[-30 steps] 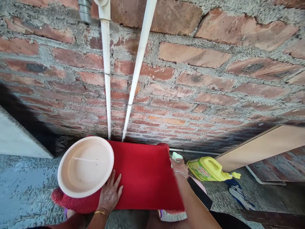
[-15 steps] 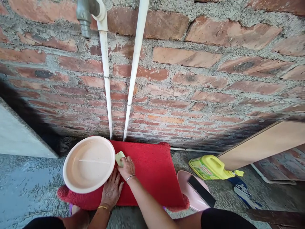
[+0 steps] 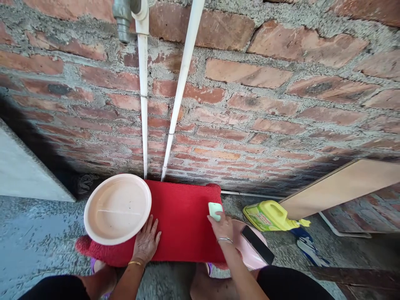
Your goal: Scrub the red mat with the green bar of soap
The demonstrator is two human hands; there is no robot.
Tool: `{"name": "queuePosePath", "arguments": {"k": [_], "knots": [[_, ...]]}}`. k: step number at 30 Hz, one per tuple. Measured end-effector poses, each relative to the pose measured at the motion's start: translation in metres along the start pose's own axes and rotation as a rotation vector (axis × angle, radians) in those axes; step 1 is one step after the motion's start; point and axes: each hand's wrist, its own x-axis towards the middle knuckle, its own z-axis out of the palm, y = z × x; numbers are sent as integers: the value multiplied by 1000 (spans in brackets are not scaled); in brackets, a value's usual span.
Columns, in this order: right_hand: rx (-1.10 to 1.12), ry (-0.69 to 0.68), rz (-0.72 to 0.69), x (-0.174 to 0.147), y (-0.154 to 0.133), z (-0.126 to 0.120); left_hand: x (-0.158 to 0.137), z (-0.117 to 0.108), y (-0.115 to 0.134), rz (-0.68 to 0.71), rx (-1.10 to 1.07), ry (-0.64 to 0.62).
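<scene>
the red rectangular mat [image 3: 184, 225] looks coarse and fibrous, matt all over. the round peach plastic plate [image 3: 118, 208] is smooth with a soft sheen. the pale green bar [image 3: 215, 209] looks smooth and waxy. the yellow plastic jug [image 3: 271, 214] is glossy. the brick wall [image 3: 265, 104] is rough, with gritty mortar; the white pipes [image 3: 143, 104] are smooth plastic.

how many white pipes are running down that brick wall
2. One white pipe drops straight down from the tap to the red mat. The second pipe slants beside it on the right, meeting the mat's back edge. A thinner pipe lies along the wall's foot.
</scene>
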Motion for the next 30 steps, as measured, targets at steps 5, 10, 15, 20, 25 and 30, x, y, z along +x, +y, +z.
{"name": "queuePosePath", "arguments": {"k": [5,10,15,20,25,30], "knots": [[53,-166,-367,-67,-87,52,1,-2,-2,21,15,-11],[-16,-235,-508,-85,-112,66,1,-2,-3,36,17,8],[-29,-125,-241,-39,-33,31,1,-2,-1,12,24,8],[-87,-24,156,-16,41,-2,2,-7,2,6,18,3],[17,-63,-74,-53,-3,9,-2,-2,-6,-14,-7,44],[138,-262,-388,-119,-104,49,-23,10,-28,22,-17,143]]}}
